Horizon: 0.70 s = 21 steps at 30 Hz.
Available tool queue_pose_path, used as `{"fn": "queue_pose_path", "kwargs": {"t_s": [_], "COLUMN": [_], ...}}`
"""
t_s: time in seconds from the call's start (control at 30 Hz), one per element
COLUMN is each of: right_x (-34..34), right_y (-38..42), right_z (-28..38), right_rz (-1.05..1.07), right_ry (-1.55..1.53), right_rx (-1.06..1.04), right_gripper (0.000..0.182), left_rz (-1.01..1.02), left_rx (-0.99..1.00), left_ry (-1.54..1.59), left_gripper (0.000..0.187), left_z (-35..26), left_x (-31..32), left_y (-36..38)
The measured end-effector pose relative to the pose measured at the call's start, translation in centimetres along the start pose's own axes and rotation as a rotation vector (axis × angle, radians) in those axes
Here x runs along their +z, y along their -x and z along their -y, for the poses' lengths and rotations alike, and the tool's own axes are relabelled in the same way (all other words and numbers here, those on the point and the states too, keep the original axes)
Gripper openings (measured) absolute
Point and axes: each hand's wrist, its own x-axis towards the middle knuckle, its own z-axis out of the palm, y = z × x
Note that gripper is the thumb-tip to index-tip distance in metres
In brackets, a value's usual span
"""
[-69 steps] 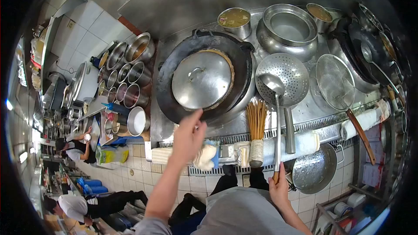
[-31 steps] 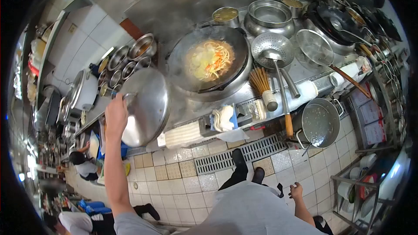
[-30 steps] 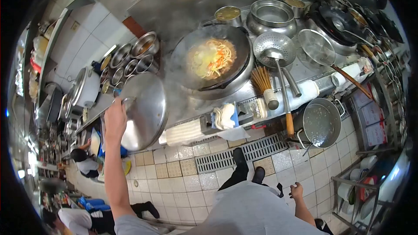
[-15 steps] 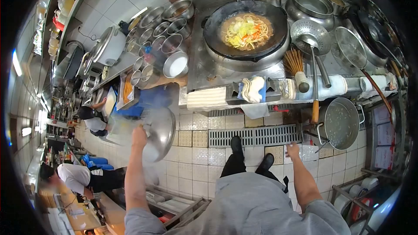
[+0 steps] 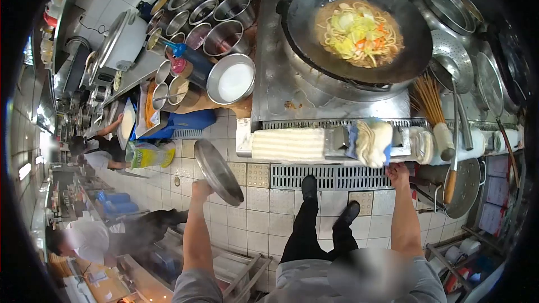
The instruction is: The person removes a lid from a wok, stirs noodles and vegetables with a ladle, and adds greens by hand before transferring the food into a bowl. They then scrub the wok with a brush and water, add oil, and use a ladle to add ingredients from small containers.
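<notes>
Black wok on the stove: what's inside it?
The black wok holds noodles, yellow-green leaves and orange strips in brownish liquid. Its bottom under them is covered, so can't be seen.

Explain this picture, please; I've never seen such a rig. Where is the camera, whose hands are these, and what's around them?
There is no machine: a camera on a person's head looks forward and down at their two bare hands. The left hand holds a lid, tilted, away from the stove. The right hand is near the stove's front edge; its grip is unclear. On the stove, a wok contains noodles and vegetables, with a brush and ladle to its right.
</notes>
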Motion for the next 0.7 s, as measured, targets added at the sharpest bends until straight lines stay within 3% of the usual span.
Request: {"fn": "queue_pose_path", "kwargs": {"t_s": [0.07,0.1,0.17,0.2,0.27,0.3,0.4,0.57,0.7], "right_x": [-1.0,-1.1,-3.9,-4.9,-5.2,-5.1,-5.9,-4.4,-3.5], "right_y": [-1.9,-2.3,-4.9,-5.8,-5.4,-5.1,-4.0,-4.2,-4.3], "right_z": [-0.7,-0.6,-1.1,-1.5,-1.6,-1.6,-1.8,-1.1,-0.8], "right_rz": [-0.033,-0.163,-0.164,-0.165,-0.219,-0.118,-0.001,-0.110,-0.152], "right_ry": [-0.104,-0.033,-0.102,-0.181,-0.050,-0.057,-0.033,-0.030,-0.032], "right_rx": [-0.059,-0.069,-0.076,-0.089,-0.181,-0.207,-0.177,-0.237,-0.294], "right_gripper": [0.022,0.023,0.029,0.035,0.041,0.043,0.047,0.047,0.047], "left_rz": [0.112,0.114,-0.110,-0.118,-0.015,0.062,0.042,0.204,0.138], "left_rx": [0.442,0.433,-0.395,-0.399,-0.316,-0.344,-0.299,-0.090,-0.186], "left_ry": [-0.492,-0.488,0.709,0.714,0.667,0.641,0.730,0.763,0.903], "left_gripper": [0.014,0.014,0.019,0.019,0.018,0.018,0.020,0.017,0.021], "left_z": [-1.5,-1.9,-2.4,-2.7,-2.7,0.2,-1.6,0.2,-1.6], "left_x": [0.6,1.7,3.7,4.1,4.7,4.6,7.3,10.5,11.7], "left_y": [-1.4,-2.6,-5.1,-6.3,-8.4,-11.1,-13.7,-20.2,-24.2]}}
